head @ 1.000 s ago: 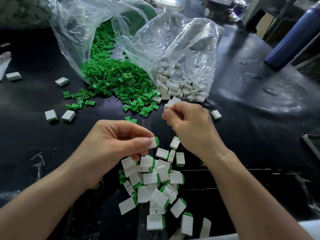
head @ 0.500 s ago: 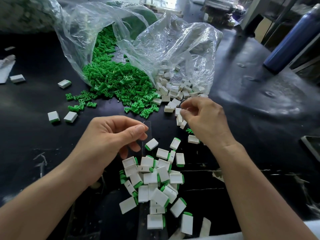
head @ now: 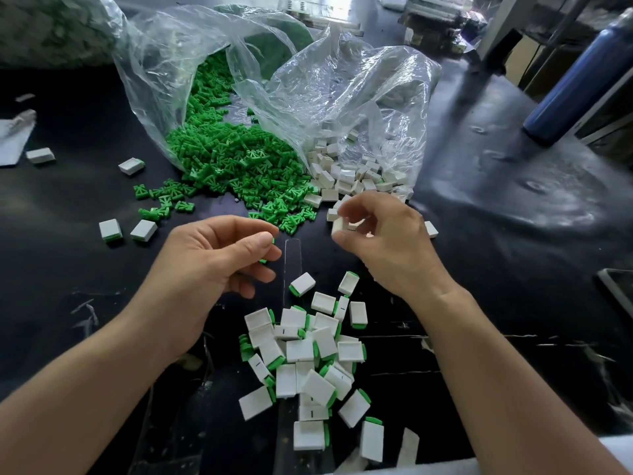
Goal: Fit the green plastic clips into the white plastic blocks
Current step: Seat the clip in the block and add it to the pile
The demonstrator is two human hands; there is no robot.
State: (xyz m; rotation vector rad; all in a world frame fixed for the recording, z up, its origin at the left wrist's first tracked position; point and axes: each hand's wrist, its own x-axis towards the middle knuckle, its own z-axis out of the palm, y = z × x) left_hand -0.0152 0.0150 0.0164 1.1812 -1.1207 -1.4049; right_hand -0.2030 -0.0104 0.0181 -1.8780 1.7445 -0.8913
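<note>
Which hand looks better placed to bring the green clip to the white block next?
Probably the left. The left hand pinches what looks like a green clip at its thumb tip, mostly hidden, while the right hand holds a white block raised just across from it.

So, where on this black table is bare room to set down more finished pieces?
Bare table right of the right hand, toward the blue bottle; left of the left hand, beside two loose blocks. Crowded: between the green clips and the finished pile.

One head-worn wide-angle camera looks forward and down, close over the black table (head: 513, 255).
</note>
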